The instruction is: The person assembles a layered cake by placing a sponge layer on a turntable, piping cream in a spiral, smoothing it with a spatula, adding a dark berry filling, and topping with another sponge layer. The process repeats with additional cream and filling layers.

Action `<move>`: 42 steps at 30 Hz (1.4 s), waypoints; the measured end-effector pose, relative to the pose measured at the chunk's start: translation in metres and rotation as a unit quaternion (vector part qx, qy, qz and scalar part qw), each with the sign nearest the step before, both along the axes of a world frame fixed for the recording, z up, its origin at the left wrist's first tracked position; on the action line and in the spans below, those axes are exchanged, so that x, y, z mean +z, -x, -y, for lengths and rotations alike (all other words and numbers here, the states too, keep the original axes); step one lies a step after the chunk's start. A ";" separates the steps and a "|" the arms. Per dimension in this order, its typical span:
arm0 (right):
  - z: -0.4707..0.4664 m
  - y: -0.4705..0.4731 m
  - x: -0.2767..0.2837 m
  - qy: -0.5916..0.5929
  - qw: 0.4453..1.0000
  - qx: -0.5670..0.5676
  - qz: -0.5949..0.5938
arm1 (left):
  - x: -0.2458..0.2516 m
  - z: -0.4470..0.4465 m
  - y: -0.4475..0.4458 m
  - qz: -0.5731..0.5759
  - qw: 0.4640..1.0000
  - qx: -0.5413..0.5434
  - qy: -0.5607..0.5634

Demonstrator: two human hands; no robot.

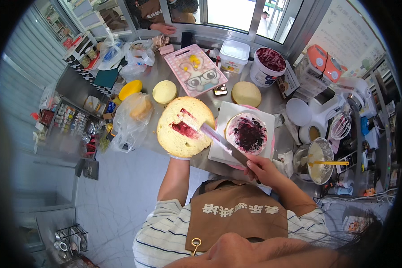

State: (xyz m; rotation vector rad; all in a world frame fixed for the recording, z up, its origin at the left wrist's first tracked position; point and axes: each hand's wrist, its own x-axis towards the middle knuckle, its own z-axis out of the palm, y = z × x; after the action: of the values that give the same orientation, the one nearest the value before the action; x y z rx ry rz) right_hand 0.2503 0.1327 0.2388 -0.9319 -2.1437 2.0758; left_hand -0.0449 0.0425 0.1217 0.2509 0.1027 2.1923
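Observation:
My left hand (179,157) is mostly hidden under a round sponge cake layer (187,144) and holds it up from below; a pale band shows at the wrist. Dark red smears and a little white cream mark the layer's top. In my right hand (259,168) is a long icing spatula (226,144), its cream-streaked blade reaching left to the layer's edge. Below the blade's right side, a round cake (232,120) with white cream and a dark berry filling (249,132) in the middle sits on a white square board (217,152) over something pink.
Two small sponge rounds (164,91) (246,94) lie on the metal table. Behind are a pink cutting board (201,77), a white tub (234,55) and a bucket of berry filling (268,68). Rightward stand a cream bowl (321,167) and mixer (325,109). Another person's hand (163,28) shows beyond.

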 end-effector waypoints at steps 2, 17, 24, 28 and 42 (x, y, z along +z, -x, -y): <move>0.000 0.005 0.008 -0.378 0.918 0.021 -0.121 | 0.001 -0.003 -0.005 -0.001 1.000 -0.009 0.004; -0.016 -0.046 -0.024 -0.653 0.757 -0.004 -0.016 | 0.008 -0.016 -0.011 -0.023 0.998 -0.046 0.038; -0.079 0.033 0.029 -0.342 0.918 -0.095 -0.180 | 0.025 -0.033 -0.015 -0.055 0.992 -0.089 0.071; -0.116 0.100 0.048 -0.172 0.971 0.014 -0.165 | 0.034 -0.043 -0.021 -0.080 0.985 -0.118 0.102; -0.150 0.104 0.009 0.007 0.992 0.021 -0.120 | 0.048 -0.033 -0.022 -0.121 0.946 -0.201 0.225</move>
State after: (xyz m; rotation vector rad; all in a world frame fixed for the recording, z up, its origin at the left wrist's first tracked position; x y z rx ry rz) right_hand 0.1463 0.2829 0.2478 -0.6052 -2.0436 2.1009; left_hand -0.0233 0.0755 0.1698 0.2548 0.6268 1.6702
